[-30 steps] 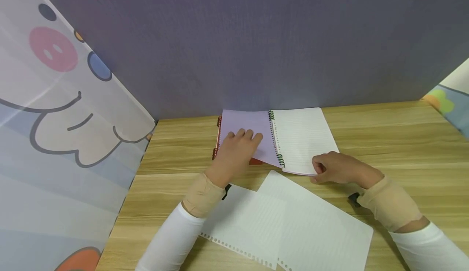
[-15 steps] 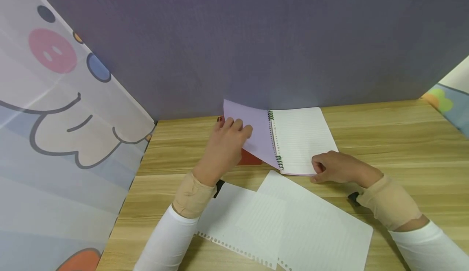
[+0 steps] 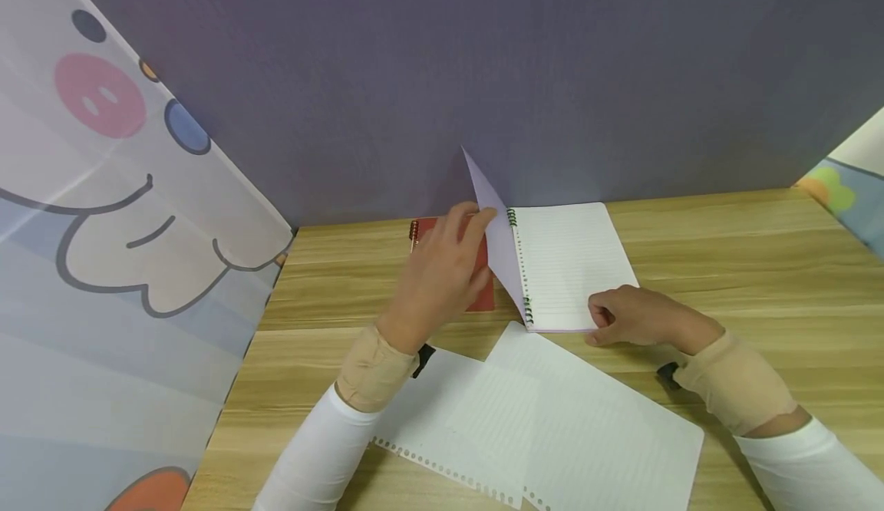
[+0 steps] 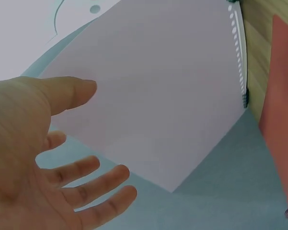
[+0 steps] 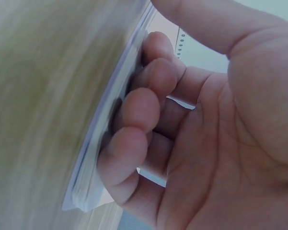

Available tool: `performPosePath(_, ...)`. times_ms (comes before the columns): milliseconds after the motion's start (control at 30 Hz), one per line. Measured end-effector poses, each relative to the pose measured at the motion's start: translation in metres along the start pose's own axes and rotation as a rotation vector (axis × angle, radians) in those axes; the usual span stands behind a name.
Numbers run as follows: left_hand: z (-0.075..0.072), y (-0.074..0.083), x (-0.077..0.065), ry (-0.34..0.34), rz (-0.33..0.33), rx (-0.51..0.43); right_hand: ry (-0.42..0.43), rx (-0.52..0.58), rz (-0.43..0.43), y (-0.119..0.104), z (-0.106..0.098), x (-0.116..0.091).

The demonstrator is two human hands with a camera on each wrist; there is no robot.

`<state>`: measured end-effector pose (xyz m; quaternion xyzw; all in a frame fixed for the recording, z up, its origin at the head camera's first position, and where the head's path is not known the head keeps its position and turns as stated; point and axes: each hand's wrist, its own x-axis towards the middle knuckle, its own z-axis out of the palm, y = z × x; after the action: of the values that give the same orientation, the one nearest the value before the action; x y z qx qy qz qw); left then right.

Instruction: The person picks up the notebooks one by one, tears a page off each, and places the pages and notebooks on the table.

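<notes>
A spiral notebook [image 3: 573, 265] with green coils lies open at the table's back, its lined page showing. Its purple cover [image 3: 507, 254] stands raised and slanted at the left. My left hand [image 3: 442, 273] holds this cover at its free edge, index fingertip over the inner face. In the left wrist view the thumb lies across the cover, the other fingers loosely spread past its edge. My right hand [image 3: 642, 315] holds the notebook's near right corner. Its curled fingers [image 5: 139, 110] lie against the page edges in the right wrist view, thumb by the near edge.
A red notebook [image 3: 483, 300] with red coils lies under and left of the left hand. Loose lined sheets [image 3: 552, 411] with punched holes overlap in front. A dark panel [image 3: 552, 97] rises behind the wooden table [image 3: 746, 265]. A cartoon-printed wall [image 3: 138, 265] stands at the left.
The purple cover has swung up from lying flat at the left, turning rightward about the coils in my left hand. More of the red notebook shows. My right hand has stayed put.
</notes>
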<state>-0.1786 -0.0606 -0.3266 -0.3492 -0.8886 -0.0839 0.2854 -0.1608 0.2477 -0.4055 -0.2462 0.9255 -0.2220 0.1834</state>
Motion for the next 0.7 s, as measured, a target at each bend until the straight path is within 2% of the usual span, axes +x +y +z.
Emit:
performPosePath(200,0.011,0.006,-0.001,-0.012,-0.006,-0.059,0.018,0.000,-0.023,0.002,0.002,0.001)
performPosePath(467,0.023,0.019,-0.002,-0.090,-0.009,-0.165,0.038,0.025,-0.035,0.005,0.002,0.002)
performPosePath(700,0.032,0.029,-0.005,-0.155,-0.012,-0.179,0.048,0.054,-0.036,0.005,0.002,0.003)
